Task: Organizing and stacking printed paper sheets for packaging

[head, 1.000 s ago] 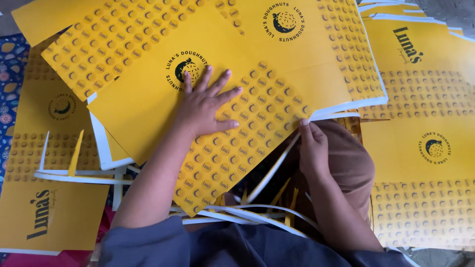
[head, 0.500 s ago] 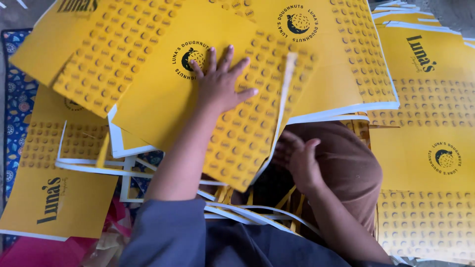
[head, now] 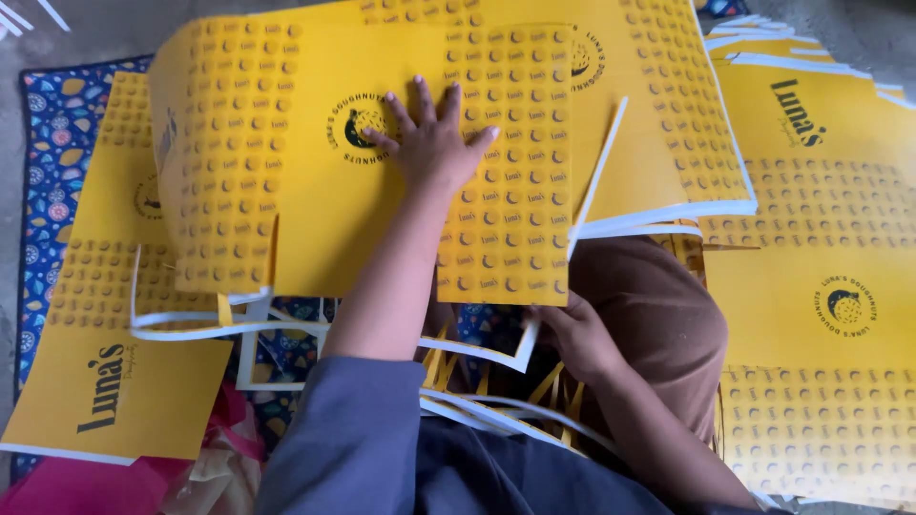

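Under our left hand [head: 434, 143] lies the sheet [head: 315, 172], a flat yellow card printed with rows of small dots and a round dark emblem. It sits on top of the pile, toward the far side of the floor, with its near edge hanging over our lap. Half a second ago the sheet lay more slanted, and its right-hand panel stood partly lifted; now that panel is down flat and the whole sheet has swung squarer to us and slid a little to the left. A second ago our right hand was up at the sheet's right edge; it has since dropped below. We judge from this that the fold has been pressed down and the sheet is being settled in place.

Our left hand is spread wide, palm down, its fingers [head: 420, 95] splayed and pressing on the sheet just right of the emblem; it grips nothing. Our right hand [head: 572, 334] is under the sheet's near right corner, fingers curled loosely and touching the card's edge there; we cannot tell whether it pinches the corner or only props it.

Beneath and around the sheet lie more yellow cards [head: 821, 286], stacked at the far right and spread along the right and left edges. White strips [head: 477, 348] of trimmed card are tangled near our knees. A patterned blue mat [head: 52, 143] shows at the left, over the grey floor [head: 95, 29].
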